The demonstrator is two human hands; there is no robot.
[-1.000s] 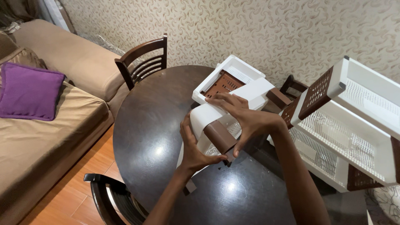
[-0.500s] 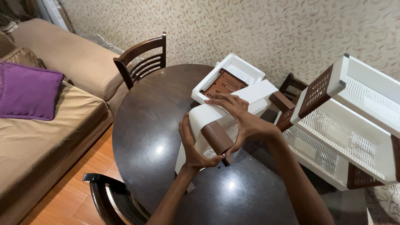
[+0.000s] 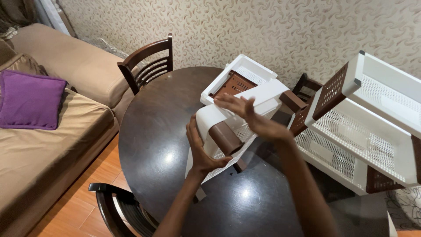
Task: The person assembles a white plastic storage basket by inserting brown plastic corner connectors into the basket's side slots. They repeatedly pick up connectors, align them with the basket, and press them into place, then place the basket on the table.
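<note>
The white mesh basket (image 3: pixel 228 131) with its brown corner piece (image 3: pixel 225 138) stands tilted on the dark round counter (image 3: pixel 153 145), near centre. My left hand (image 3: pixel 201 151) grips its near white edge, fingers curled under the mesh side. My right hand (image 3: pixel 247 115) lies open — fingers spread flat on the basket's top rim, gripping nothing. At 12 o'clock from the basket, touching it, lies a second white tray (image 3: pixel 239 81) with a brown panel. At 3 o'clock stands a white tiered rack (image 3: pixel 364 131); at 10 o'clock a wooden chair (image 3: pixel 147 66); at 9 o'clock — well apart — a purple cushion (image 3: pixel 30 101).
</note>
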